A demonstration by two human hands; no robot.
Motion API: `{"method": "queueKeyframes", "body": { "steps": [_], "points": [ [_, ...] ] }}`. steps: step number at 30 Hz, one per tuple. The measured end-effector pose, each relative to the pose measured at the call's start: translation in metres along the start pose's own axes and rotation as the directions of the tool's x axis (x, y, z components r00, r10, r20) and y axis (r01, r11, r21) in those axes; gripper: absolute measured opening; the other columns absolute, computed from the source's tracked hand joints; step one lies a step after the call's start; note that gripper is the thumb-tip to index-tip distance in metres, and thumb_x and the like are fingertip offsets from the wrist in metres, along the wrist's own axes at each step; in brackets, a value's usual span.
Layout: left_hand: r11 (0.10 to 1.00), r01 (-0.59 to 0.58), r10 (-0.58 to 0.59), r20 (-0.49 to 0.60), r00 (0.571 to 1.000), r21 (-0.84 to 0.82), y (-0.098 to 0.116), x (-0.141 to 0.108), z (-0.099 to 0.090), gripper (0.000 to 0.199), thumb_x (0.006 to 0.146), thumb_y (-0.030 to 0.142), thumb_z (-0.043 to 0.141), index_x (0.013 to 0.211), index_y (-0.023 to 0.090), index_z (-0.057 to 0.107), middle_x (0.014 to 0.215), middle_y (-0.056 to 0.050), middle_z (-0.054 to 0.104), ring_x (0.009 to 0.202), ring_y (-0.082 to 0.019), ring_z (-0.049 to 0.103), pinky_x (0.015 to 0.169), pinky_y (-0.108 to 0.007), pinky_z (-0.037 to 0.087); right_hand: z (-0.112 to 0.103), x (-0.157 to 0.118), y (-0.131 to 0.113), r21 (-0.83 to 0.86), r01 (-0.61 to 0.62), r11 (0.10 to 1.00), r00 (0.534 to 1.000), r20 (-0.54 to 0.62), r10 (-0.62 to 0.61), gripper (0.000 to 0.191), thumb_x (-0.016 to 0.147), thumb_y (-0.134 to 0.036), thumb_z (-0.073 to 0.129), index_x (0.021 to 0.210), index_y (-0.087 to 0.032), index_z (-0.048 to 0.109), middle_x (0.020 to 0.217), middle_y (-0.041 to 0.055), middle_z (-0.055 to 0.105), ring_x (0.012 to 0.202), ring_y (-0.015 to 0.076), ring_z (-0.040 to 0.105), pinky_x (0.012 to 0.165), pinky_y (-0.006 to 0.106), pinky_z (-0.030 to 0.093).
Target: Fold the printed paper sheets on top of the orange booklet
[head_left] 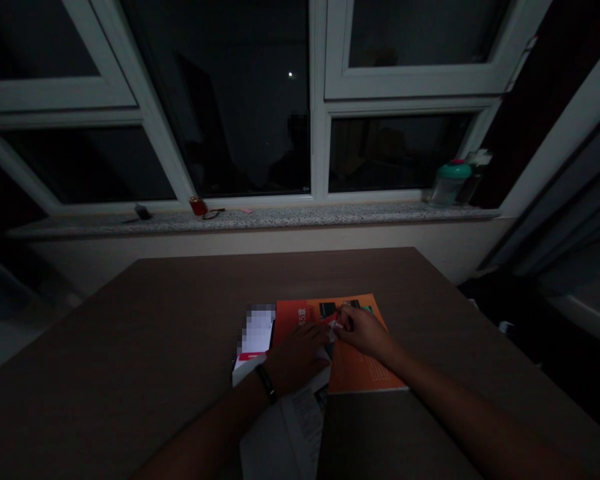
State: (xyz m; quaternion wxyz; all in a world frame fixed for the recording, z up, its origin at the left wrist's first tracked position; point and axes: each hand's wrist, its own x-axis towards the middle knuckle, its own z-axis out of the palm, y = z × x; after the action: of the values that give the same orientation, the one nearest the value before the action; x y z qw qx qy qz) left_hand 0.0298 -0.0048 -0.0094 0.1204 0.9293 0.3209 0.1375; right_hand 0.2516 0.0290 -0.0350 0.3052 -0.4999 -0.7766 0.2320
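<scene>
On a smooth brown wooden tabletop (80, 347), a white cardboard box (254, 337), partly blurred, lies leftmost, beside a creased white printed paper sheet (285, 433) running under the left hand (297, 360), which wears a black band (267, 383). That hand's fingers (316, 343) lie flat and extended on a glossy orange booklet (353, 363). The right hand (365, 332) curls closed, its fingertips (341, 321) pinching a small white paper tab (335, 327) at the booklet's surface.
</scene>
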Motion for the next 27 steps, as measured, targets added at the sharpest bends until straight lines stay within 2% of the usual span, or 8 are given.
{"method": "queueKeyframes", "body": {
  "steps": [7,18,27],
  "points": [
    [1.000,-0.004,0.004,-0.010,1.000,0.012,0.001,0.000,0.000,0.044,0.088,0.021,0.062,0.129,0.024,0.044,0.136,-0.008,0.051,0.128,-0.025,0.045,0.105,-0.045,0.036,0.000,0.001,0.002,-0.003,-0.003,1.000,0.999,-0.051,0.003,0.016,0.076,-0.022,0.064,0.069,-0.021,0.049,0.060,-0.0047,0.053,0.055,0.0118,0.051,0.053,0.021,0.030],
    [0.998,-0.018,0.018,0.013,1.000,0.059,0.001,0.013,-0.005,0.039,0.083,0.018,0.065,0.120,0.020,0.051,0.126,-0.008,0.058,0.117,-0.026,0.052,0.099,-0.042,0.043,0.005,-0.003,0.003,0.041,0.071,0.997,0.996,0.049,-0.073,0.019,0.073,-0.017,0.064,0.067,-0.020,0.047,0.062,-0.0051,0.054,0.056,0.0108,0.050,0.052,0.020,0.029],
    [0.996,-0.009,0.007,0.022,1.000,0.085,0.002,0.011,-0.004,0.039,0.085,0.021,0.067,0.120,0.020,0.050,0.128,-0.006,0.056,0.119,-0.025,0.049,0.104,-0.043,0.039,0.000,0.009,0.009,-0.028,-0.047,0.999,0.993,-0.112,0.043,0.014,0.078,-0.022,0.061,0.070,-0.021,0.049,0.061,-0.0033,0.057,0.056,0.0127,0.052,0.053,0.021,0.031]
  ]
}}
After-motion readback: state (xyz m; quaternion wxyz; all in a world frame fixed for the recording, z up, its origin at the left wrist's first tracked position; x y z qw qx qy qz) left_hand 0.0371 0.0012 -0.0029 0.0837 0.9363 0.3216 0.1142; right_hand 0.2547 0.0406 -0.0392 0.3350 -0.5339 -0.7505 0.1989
